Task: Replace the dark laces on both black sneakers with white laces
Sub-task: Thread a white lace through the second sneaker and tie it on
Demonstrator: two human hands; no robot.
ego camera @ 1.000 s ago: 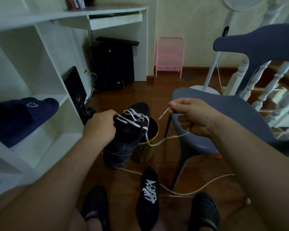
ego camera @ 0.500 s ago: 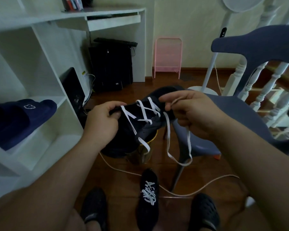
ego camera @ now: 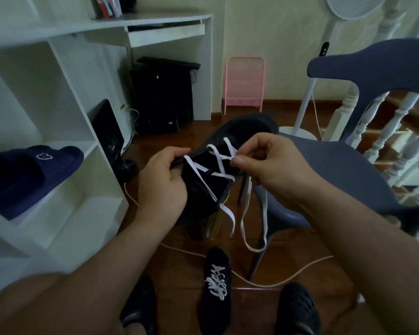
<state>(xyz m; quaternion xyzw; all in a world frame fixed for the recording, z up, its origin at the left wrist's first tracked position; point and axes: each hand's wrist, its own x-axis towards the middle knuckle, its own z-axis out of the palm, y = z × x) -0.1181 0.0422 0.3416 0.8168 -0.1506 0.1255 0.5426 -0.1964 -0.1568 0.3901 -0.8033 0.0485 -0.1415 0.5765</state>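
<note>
A black sneaker (ego camera: pixel 242 131) is held up in the middle of the view, toe pointing away. My left hand (ego camera: pixel 161 187) grips its heel side, thumb on the collar. A white lace (ego camera: pixel 218 163) crosses the tongue in a few rows. My right hand (ego camera: pixel 271 163) pinches the lace at the right-hand eyelets. Two loose lace ends hang below the shoe, one in a long loop (ego camera: pixel 254 245). A second black sneaker (ego camera: pixel 217 284) with white laces lies on the floor between my feet.
A grey-blue plastic chair (ego camera: pixel 348 170) stands to the right, close behind my right hand. A gold tin (ego camera: pixel 213 221) sits on the wooden floor under the held shoe. White shelves (ego camera: pixel 65 146) with a navy slipper (ego camera: pixel 27 175) are on the left. A pale cable (ego camera: pixel 276 284) runs across the floor.
The held sneaker has been raised and turned lace-side up. My right hand moved from pulling the lace out to the right back to the eyelets, and the lace now hangs slack.
</note>
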